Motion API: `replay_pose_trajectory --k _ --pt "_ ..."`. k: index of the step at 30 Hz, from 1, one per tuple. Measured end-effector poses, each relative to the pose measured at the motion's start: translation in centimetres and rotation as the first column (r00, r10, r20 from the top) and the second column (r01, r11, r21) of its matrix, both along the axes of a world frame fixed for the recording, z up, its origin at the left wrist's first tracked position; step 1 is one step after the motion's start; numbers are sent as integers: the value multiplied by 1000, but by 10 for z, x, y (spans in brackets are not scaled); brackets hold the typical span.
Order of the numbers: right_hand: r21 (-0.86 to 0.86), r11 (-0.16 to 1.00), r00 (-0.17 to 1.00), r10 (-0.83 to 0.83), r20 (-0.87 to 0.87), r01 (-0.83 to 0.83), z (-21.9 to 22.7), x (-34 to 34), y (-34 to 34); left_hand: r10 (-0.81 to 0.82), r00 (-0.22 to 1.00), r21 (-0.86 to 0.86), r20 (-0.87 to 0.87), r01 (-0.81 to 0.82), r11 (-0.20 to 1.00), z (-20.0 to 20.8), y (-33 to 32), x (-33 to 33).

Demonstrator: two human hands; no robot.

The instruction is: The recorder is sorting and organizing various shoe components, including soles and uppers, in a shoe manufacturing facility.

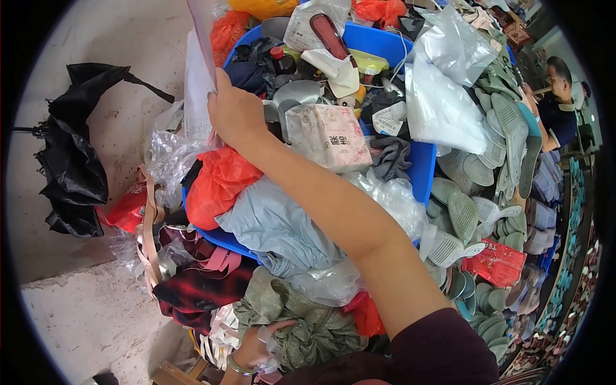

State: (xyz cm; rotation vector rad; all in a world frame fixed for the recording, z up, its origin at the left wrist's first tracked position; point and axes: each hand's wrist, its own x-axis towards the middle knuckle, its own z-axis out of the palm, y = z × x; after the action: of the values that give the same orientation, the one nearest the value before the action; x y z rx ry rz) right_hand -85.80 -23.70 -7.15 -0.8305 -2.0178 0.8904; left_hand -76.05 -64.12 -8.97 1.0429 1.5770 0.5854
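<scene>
My right hand (239, 110) reaches across to the upper left, its fingers closed on the edge of some papers (200, 83), one sheet pinkish and one white. The papers hang upright against the wall, beside a blue plastic tub (422, 176) heaped with things. Down at the lower edge, my left hand (253, 350), with a bangle at the wrist, is closed around a crumpled piece of clear plastic (272, 350). Its fingers touch a grey-green cloth (301, 314). Beneath my right forearm lie a red plastic bag (221, 183), a light grey-blue bag (276, 218) and a tissue pack (330, 136).
A black folded umbrella (77, 154) hangs at the left by the wall. Red-and-black checked cloth (205, 285) lies below the tub. Piles of grey-green shoe soles (507, 138) fill the right side. Farther off, a person (559, 106) sits beside the piles.
</scene>
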Motion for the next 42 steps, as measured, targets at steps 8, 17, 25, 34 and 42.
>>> replay_pose_trajectory --k 8,17,25,34,42 --pt "-4 999 999 -33 -1 33 -3 11 -8 -39 999 -34 -1 39 999 20 16 -3" --pt "-218 973 995 -54 86 72 -31 32 25 -52 998 24 -28 53 998 14 13 -2" --pt "338 898 857 -394 333 281 -88 116 192 -212 971 -142 -112 196 970 16 18 -6" --pt "185 973 499 -230 835 138 -131 166 251 -305 941 -162 -148 281 946 6 11 -7" --pt "489 871 444 -454 772 41 -40 185 288 -235 968 -148 -89 221 964 13 16 -8"
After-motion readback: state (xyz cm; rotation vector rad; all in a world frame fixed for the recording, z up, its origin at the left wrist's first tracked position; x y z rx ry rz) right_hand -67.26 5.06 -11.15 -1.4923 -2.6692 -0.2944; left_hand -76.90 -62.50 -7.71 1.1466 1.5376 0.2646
